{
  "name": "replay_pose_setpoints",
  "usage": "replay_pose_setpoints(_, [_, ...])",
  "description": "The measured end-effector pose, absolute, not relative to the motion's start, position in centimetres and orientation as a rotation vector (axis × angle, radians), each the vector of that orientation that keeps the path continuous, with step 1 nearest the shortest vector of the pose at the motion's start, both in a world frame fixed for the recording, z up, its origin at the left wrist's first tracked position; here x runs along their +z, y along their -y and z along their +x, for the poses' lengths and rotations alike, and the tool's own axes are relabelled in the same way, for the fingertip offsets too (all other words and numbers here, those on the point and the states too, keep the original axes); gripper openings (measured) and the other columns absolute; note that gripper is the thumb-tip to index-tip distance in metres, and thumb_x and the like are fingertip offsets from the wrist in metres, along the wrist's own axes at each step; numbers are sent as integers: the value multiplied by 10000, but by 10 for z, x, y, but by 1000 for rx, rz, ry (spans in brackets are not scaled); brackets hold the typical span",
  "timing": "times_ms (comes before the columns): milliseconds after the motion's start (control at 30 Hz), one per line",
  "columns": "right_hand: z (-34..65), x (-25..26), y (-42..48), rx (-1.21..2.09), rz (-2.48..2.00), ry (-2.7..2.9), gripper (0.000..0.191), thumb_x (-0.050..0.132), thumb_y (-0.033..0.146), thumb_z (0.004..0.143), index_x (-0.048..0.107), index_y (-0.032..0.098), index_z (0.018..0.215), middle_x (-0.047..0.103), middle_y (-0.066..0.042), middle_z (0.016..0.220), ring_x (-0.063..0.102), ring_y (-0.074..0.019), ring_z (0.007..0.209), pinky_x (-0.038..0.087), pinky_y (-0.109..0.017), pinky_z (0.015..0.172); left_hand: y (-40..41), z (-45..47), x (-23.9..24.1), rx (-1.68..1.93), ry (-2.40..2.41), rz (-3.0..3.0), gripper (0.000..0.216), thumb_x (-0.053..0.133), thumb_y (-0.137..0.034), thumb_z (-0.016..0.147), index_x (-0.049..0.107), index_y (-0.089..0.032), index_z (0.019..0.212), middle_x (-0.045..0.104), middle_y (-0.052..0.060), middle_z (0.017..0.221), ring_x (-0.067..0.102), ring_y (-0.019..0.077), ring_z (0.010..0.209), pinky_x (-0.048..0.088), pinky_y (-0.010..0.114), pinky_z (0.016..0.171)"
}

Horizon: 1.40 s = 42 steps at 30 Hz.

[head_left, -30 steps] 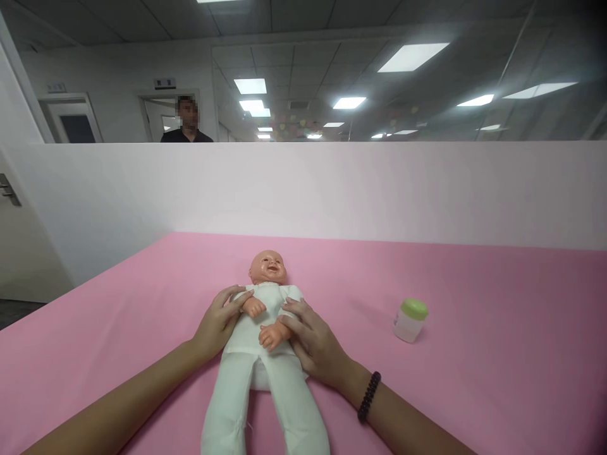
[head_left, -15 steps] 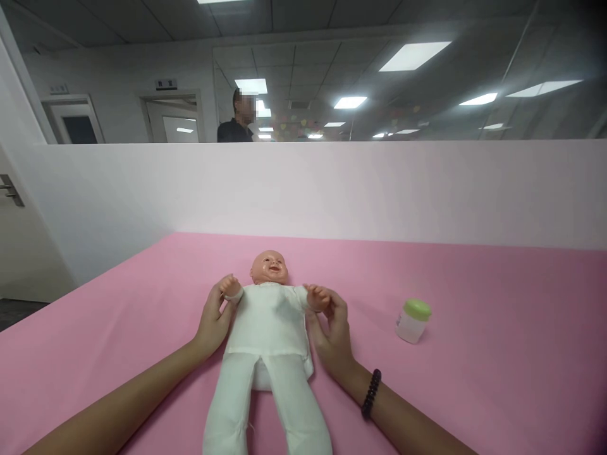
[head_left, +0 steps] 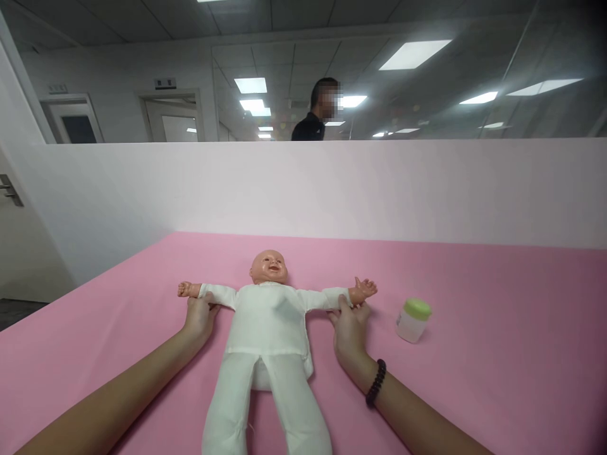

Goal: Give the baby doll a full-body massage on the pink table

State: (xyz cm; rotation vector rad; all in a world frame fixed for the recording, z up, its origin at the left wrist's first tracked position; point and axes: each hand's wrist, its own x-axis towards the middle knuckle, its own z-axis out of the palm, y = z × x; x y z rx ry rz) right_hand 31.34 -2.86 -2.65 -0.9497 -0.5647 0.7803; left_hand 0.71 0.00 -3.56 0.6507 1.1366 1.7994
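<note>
A baby doll (head_left: 270, 319) in white cloth lies on its back, its head away from me and both arms stretched out sideways. My left hand (head_left: 200, 319) is closed on the doll's arm at the left, near the wrist. At the other side my right hand (head_left: 351, 325) grips the doll's other forearm by the sleeve's end, with some fingertips hidden beneath it. A dark beaded bracelet (head_left: 376, 383) circles my right wrist. The doll's feet lie below the picture's edge.
A small clear jar with a green lid (head_left: 413, 321) stands right of my right hand. Pink cloth (head_left: 497, 354) covers the table, which meets a low white partition (head_left: 303, 189). Beyond it a person in dark clothing (head_left: 310, 126) is seen through glass.
Both doll arms have swung from bent beside the chest to straight out sideways, my hands moving outward with them. The person behind the glass has moved right.
</note>
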Motion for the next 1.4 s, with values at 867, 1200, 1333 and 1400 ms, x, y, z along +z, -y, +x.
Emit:
replay_pose_setpoints(867, [294, -29, 60, 49, -679, 1774, 542, 560, 142, 919, 377, 250, 1417, 565, -118, 1327, 543, -244, 1270, 482, -473, 1070, 36, 32, -21, 1670, -1240, 1762, 371, 549, -356, 941, 455, -261, 1288, 562, 74, 1261, 539, 232, 1173, 447, 408, 1019])
replay_pose_setpoints(1200, [297, -20, 62, -202, -597, 2080, 606, 467, 31, 820, 438, 250, 1385, 583, -108, 1251, 520, -278, 1246, 467, -556, 1039, 40, 27, -19, 1327, -1236, 2380, 411, 470, -151, 941, 546, -310, 1312, 547, 80, 1310, 502, 237, 1242, 432, 458, 1057])
replay_pose_setpoints(1333, [297, -20, 62, -188, -618, 2124, 622, 457, 21, 796, 447, 253, 1374, 580, -108, 1262, 505, -291, 1263, 443, -582, 1050, 38, 24, -20, 1250, -1239, 2498, 460, 433, -118, 938, 533, -315, 1342, 533, 82, 1330, 479, 242, 1270, 429, 470, 1066])
replay_pose_setpoints(1400, [296, -21, 62, -168, -630, 2124, 613, 455, 15, 799, 452, 254, 1364, 581, -105, 1263, 502, -288, 1267, 438, -581, 1058, 38, 24, -20, 1239, -1235, 2519, 463, 430, -112, 936, 534, -311, 1341, 535, 80, 1327, 479, 239, 1268, 432, 464, 1065])
